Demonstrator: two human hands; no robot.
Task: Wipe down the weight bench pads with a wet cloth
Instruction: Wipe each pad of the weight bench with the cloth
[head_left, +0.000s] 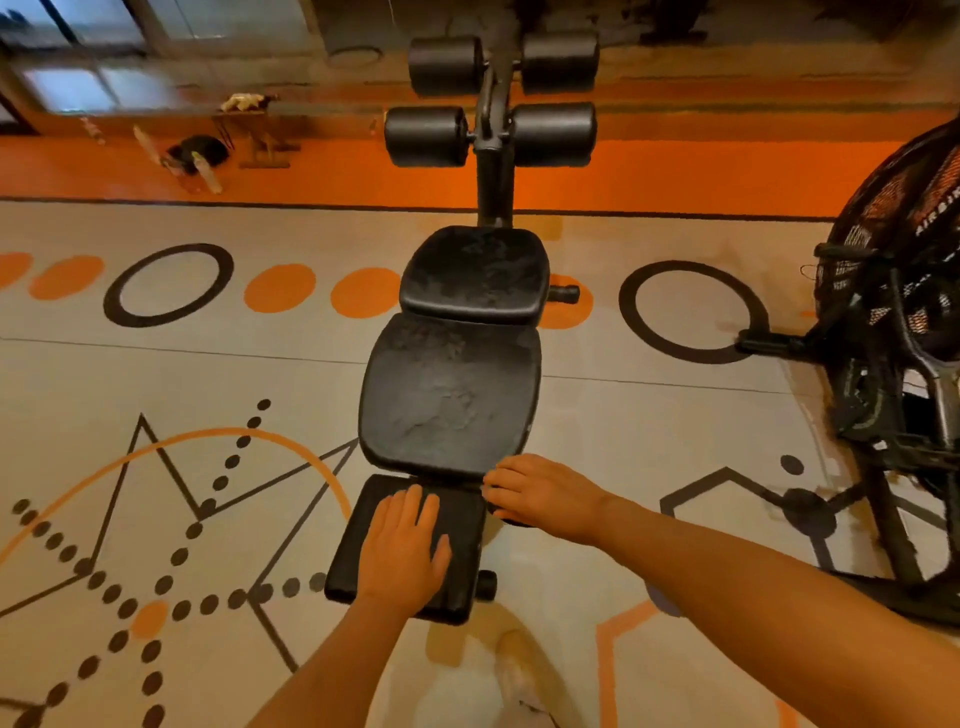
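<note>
While the left hand (405, 551) lies flat on the headrest pad (363, 540), the right hand's (540, 493) grip seems curled; fingertips hidden.

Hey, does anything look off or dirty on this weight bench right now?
The middle pad and upper pad show pale smears and blotches on the black surface, so they look unwiped. No cloth is visible; the left hand lies flat on the lowest pad.
</note>
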